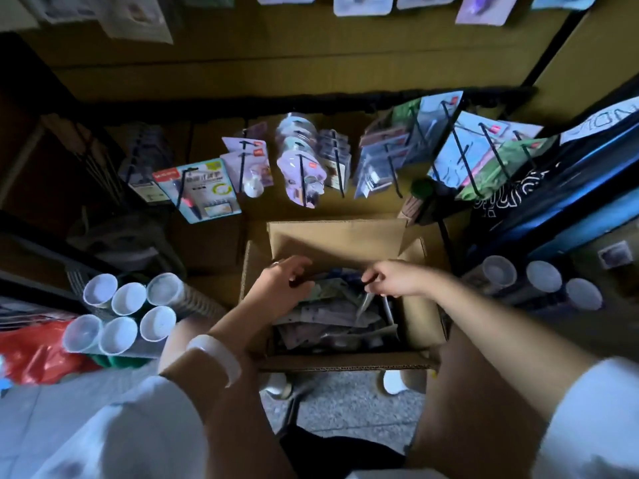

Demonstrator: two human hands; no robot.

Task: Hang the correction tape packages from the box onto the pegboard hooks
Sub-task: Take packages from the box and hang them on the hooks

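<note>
An open cardboard box [420, 319] sits in front of me, holding several flat correction tape packages [321, 318] in a loose pile. My left hand [281, 280] reaches into the box from the left, fingers curled over the top of the pile. My right hand [392, 278] reaches in from the right, its fingers bent down onto a package near the back; the grip itself is dim and blurred. Above the box, black pegboard hooks [302, 178] stick out from a brown board and carry several hanging packages [299, 160].
Several white-capped tubes [124, 309] stand at the left beside a red bag [31, 350]. More white-capped tubes [543, 276] stand at the right under a blue shelf edge [570, 202]. A small chair or stool leg [292, 406] stands on the speckled floor below the box.
</note>
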